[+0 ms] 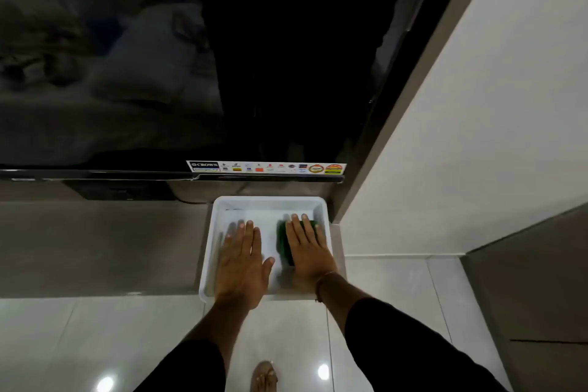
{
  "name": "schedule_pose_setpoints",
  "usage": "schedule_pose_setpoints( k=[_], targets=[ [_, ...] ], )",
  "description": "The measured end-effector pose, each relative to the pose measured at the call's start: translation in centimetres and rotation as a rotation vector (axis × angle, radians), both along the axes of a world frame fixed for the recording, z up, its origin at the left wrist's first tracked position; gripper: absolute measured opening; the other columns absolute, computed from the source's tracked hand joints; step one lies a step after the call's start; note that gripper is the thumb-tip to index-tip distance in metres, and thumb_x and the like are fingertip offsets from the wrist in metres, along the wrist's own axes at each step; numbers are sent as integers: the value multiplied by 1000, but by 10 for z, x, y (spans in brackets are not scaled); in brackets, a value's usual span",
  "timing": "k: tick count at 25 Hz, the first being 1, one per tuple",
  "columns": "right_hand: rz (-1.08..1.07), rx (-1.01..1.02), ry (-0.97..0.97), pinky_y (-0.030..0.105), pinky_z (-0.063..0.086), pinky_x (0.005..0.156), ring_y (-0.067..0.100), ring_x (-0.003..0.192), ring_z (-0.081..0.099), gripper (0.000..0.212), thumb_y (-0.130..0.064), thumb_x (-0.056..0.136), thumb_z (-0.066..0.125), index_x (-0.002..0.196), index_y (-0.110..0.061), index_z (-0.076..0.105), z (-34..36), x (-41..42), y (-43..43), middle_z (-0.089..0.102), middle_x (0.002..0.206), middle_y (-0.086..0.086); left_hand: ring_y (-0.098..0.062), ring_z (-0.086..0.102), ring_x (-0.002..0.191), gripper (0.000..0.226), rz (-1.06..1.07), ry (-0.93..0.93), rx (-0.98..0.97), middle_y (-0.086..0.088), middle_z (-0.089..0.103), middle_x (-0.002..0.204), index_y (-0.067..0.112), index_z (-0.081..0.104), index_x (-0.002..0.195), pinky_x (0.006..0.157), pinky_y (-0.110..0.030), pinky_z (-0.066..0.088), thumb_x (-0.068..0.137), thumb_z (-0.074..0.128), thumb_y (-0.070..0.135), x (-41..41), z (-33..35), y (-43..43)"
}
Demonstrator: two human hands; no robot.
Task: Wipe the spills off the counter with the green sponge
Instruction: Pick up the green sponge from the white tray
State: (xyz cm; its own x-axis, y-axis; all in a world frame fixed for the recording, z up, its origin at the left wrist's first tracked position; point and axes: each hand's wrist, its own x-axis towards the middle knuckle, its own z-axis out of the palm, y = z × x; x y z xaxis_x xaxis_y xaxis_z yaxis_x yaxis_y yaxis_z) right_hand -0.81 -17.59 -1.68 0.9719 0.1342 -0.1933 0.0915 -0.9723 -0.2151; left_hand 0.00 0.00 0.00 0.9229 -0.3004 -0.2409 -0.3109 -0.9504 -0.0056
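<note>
Grey matte counter [95, 248] fills the frame's left, bearing a white rectangular plastic tray [269, 201] at centre. Left hand [243, 259] lies flat, fingers spread, inside it. Right hand [310, 251] presses open-palmed on the dark green sponge [283, 240] at the tray's right.

Dim indoor light; the upper half is nearly black, where a glossy dark screen [191, 57] carries faint, smeared reflections. Two round glare spots from overhead lamps shine on the polished floor tiles [105, 383]. The white tray [270, 200] is the brightest area. The fingers [235, 226] of the left hand are motion-blurred. Wide-angle bending slants the wall edges at right
</note>
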Motion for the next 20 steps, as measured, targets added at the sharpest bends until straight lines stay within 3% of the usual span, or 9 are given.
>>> schedule_pose_setpoints(
  k=[5, 10, 13, 16, 20],
  targets=[
    [-1, -100, 48, 53, 3, 128, 33, 159, -8, 78, -21, 106, 47, 164, -12, -4, -20, 27, -2, -3, 174, 11, -36, -17, 156, 76, -29, -12, -59, -19, -10, 171, 7, -3, 161, 128, -55, 3, 108, 24, 55, 30, -13, -5],
    [-4, -112, -32, 51, 11, 128, 35, 158, 13, 59, -21, 109, 39, 162, -8, 16, -26, 33, -4, 21, 171, 16, -36, -14, 156, 75, -45, -13, -28, -19, -8, 171, 7, -2, 162, 128, -55, 2, 108, 22, 53, 31, -17, -4],
    [33, -82, -72, 51, 14, 128, 36, 157, 19, 63, -21, 107, 49, 161, -8, 20, -19, 32, -4, 27, 168, 17, -37, -15, 156, 77, -50, -20, -17, -19, -9, 171, 8, -3, 162, 128, -56, 3, 107, 22, 56, 26, -14, -7],
    [78, -1, -177, 54, 14, 127, 37, 157, 16, 80, -18, 99, 66, 162, -8, 18, 4, 12, -9, 23, 170, 17, -35, -16, 156, 80, -29, -32, -28, -16, -10, 171, 8, -3, 162, 128, -56, 4, 106, 23, 59, 17, 1, -12],
    [13, -14, -329, 49, 12, 126, 36, 156, 22, 80, -11, 93, 72, 160, -8, 27, 52, -35, -49, 33, 166, 16, -33, -11, 157, 83, -64, -62, -71, -14, -7, 172, 11, -5, 162, 129, -55, 3, 99, 12, 62, -4, 42, -49]
  ],
)
